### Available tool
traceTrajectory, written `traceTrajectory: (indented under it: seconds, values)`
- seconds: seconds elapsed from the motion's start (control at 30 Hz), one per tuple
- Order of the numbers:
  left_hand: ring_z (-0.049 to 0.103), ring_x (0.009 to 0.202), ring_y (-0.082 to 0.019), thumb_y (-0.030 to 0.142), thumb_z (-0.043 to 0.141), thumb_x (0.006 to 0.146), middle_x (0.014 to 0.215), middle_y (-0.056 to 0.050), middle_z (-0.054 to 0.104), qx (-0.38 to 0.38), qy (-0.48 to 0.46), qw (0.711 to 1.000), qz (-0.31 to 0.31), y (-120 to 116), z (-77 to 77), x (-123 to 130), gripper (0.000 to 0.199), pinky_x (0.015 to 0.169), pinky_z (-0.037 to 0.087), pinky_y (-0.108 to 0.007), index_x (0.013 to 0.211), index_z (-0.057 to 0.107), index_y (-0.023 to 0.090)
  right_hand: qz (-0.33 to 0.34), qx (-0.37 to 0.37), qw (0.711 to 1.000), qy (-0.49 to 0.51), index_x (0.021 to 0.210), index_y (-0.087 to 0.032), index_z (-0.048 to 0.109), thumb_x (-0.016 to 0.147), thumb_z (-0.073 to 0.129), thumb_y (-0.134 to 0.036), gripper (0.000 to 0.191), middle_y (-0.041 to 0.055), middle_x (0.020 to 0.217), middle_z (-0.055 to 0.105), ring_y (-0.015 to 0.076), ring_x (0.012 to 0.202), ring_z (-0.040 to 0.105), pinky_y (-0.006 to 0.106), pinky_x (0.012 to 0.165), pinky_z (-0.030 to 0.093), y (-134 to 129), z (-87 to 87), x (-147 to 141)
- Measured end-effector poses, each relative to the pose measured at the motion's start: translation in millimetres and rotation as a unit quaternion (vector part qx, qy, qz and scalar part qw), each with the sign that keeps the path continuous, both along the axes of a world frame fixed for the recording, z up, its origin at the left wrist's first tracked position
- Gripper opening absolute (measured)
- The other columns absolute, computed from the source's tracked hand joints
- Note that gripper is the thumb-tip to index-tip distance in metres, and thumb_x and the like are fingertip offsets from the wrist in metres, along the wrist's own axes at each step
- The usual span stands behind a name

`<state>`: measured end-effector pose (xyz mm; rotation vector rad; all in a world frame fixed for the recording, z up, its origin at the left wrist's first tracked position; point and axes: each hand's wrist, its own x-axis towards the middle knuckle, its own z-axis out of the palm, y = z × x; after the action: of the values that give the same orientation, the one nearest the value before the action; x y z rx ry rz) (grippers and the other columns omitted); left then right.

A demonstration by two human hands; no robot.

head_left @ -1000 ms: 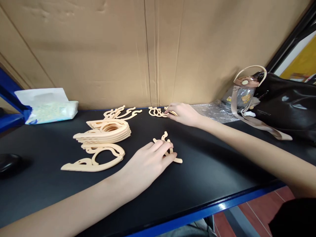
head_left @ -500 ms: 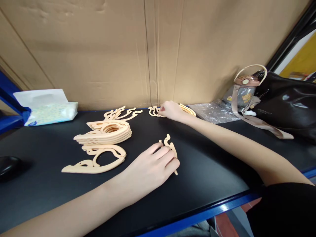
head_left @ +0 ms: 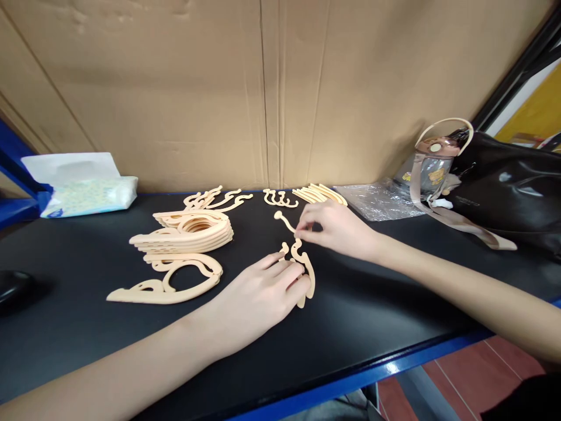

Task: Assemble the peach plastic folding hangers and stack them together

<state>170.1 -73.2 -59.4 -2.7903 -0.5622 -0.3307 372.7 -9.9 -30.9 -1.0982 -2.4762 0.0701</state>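
My left hand (head_left: 272,292) rests low over the black tabletop, its fingers curled over beige plastic hanger arms (head_left: 311,278). Their curved upper ends stick out past the fingertips; the rest is partly under the hand. Just above, my right hand (head_left: 344,228) pinches a slim beige hanger hook (head_left: 283,220) between thumb and finger. The hook's rounded tip points up and left, and its lower end is close to the top of the hanger arms; whether they touch I cannot tell. To the left lie a stack of folded hangers (head_left: 204,237) and, in front, another folded hanger (head_left: 162,297).
Behind are loose beige pieces (head_left: 232,203), several small hooks (head_left: 280,202) and a row of hanger arms (head_left: 319,192). A tissue pack (head_left: 90,196) and black mouse (head_left: 15,292) sit left. Plastic film (head_left: 372,202), a strapped bottle (head_left: 433,169) and black bag (head_left: 512,187) occupy the right.
My right hand has come back from the small hooks at the rear toward my left hand, now with one hook in it. The hanger arms under my left hand have shifted slightly.
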Motion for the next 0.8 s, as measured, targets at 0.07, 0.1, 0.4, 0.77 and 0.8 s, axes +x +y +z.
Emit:
traceTrajectory:
  seconds: [0.07,0.1,0.4,0.77,0.8]
  values:
    - [0.060,0.096,-0.019,0.003,0.038,0.093,0.101,-0.005,0.063,-0.002,-0.012,1.000,0.004,0.6,-1.3,-1.0,0.024,0.095,0.044,-0.035,0.092,0.058,0.017,0.005,0.007,1.000,-0.029,0.079,-0.018,0.072,0.087,0.063,-0.020,0.013,0.0009,0.083,0.070,0.0153,0.077,0.061,0.030,0.075,0.041,-13.7,-2.6,2.1]
    - [0.060,0.096,-0.019,0.004,0.038,0.092,0.103,-0.005,0.063,0.001,-0.017,1.000,0.004,0.7,-1.7,-1.4,0.024,0.092,0.045,-0.035,0.093,0.058,0.017,0.005,0.006,0.999,-0.044,0.079,-0.018,0.072,0.088,0.063,-0.020,0.013,0.0009,0.083,0.069,0.0159,0.077,0.061,0.032,0.076,0.041,-18.3,-3.4,2.8]
    - [0.059,0.096,-0.022,0.005,0.042,0.091,0.109,-0.007,0.062,0.034,-0.008,0.999,0.014,-1.0,-2.0,-2.2,0.021,0.082,0.046,-0.035,0.098,0.058,0.016,0.012,-0.009,0.994,-0.111,0.075,-0.019,0.072,0.089,0.061,-0.023,0.018,0.0015,0.073,0.067,0.0159,0.068,0.059,0.031,0.066,0.038,-26.8,4.9,-2.0]
    - [0.060,0.097,-0.022,0.005,0.049,0.088,0.113,-0.008,0.061,0.018,0.005,0.998,0.064,-2.4,0.2,-0.8,0.031,0.072,0.048,-0.034,0.117,0.051,0.016,-0.103,-0.009,0.988,-0.115,0.099,-0.011,0.068,0.096,0.047,-0.050,0.044,0.0148,0.106,0.069,0.0282,0.096,0.065,0.035,0.076,0.047,45.8,-16.1,-23.8]
    - [0.060,0.097,-0.023,0.005,0.049,0.087,0.113,-0.008,0.061,0.015,0.005,0.998,0.064,-2.3,-0.5,-0.5,0.033,0.073,0.049,-0.034,0.118,0.051,0.016,-0.109,-0.013,0.987,-0.116,0.094,-0.011,0.068,0.096,0.046,-0.050,0.045,0.0150,0.101,0.070,0.0285,0.093,0.066,0.035,0.074,0.047,48.4,-16.9,-27.2]
